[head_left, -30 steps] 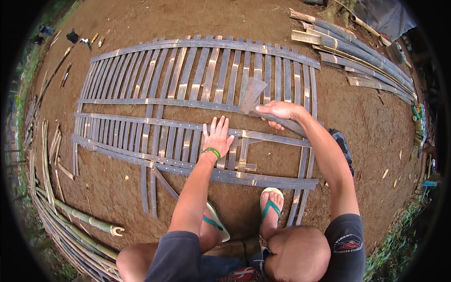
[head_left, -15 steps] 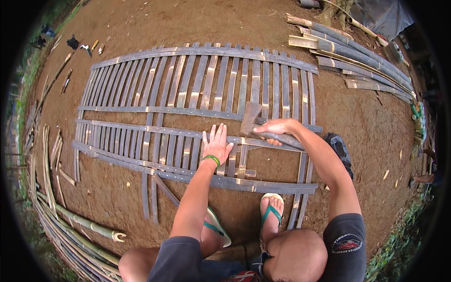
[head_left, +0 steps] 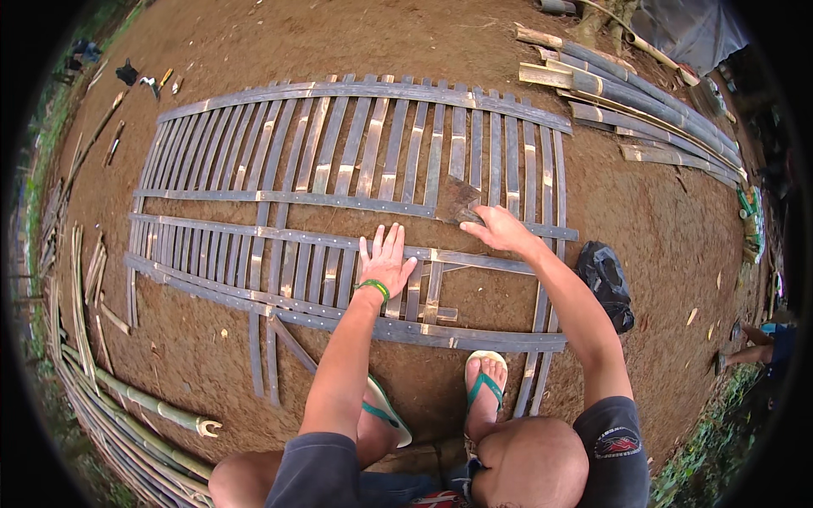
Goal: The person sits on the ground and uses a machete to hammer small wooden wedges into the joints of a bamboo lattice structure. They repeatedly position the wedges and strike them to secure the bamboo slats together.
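The left hand (head_left: 386, 261) is spread flat on the ground-laid bamboo lattice (head_left: 339, 201); a hatchet (head_left: 461, 203) is gripped above it in the right hand (head_left: 501, 229). Its handle, visible earlier, is now hidden: the angle is apparently being adjusted. The blade (head_left: 455, 190) seems pointed away; the lattice's long axis is laid left to right.

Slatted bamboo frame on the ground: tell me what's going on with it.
A crouching person is working over the bamboo frame, which lies on bare earth. The left hand is palm down on its lower section, fingers spread. The right hand grips a hatchet, its head over the upper section; whether it touches the slats is unclear. A black bag lies to the right.
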A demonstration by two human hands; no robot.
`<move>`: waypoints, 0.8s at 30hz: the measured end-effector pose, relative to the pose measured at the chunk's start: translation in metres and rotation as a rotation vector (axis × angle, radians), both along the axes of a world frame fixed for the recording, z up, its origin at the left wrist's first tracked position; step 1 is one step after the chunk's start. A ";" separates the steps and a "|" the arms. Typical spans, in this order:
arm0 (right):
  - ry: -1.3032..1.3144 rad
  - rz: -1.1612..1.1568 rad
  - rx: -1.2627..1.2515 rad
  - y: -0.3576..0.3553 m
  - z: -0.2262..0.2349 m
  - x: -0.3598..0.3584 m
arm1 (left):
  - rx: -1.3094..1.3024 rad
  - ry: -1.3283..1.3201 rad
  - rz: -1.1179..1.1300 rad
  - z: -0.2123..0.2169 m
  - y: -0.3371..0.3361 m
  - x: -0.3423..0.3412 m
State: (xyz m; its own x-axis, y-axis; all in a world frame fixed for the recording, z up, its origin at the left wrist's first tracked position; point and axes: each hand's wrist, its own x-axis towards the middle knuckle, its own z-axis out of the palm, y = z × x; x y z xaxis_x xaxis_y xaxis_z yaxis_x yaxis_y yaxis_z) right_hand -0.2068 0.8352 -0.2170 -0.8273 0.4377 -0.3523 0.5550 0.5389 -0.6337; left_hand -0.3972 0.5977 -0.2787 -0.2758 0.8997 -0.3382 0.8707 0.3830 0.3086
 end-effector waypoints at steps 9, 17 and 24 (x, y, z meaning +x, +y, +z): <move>-0.211 0.224 0.096 -0.019 -0.007 -0.006 | 0.010 0.013 0.021 0.000 0.002 0.003; -0.211 0.252 0.147 -0.024 -0.009 -0.004 | 0.027 0.041 0.046 0.001 0.002 0.007; -0.028 0.151 0.139 -0.028 -0.018 0.009 | 0.035 0.050 0.046 0.002 0.005 0.008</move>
State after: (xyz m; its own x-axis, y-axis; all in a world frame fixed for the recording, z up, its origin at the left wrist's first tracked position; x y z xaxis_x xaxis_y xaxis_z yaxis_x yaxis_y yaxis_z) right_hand -0.1980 0.8073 -0.2351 -0.8778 0.3557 -0.3209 0.4778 0.6983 -0.5330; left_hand -0.3889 0.6026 -0.2769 -0.3327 0.8968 -0.2915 0.8672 0.4124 0.2791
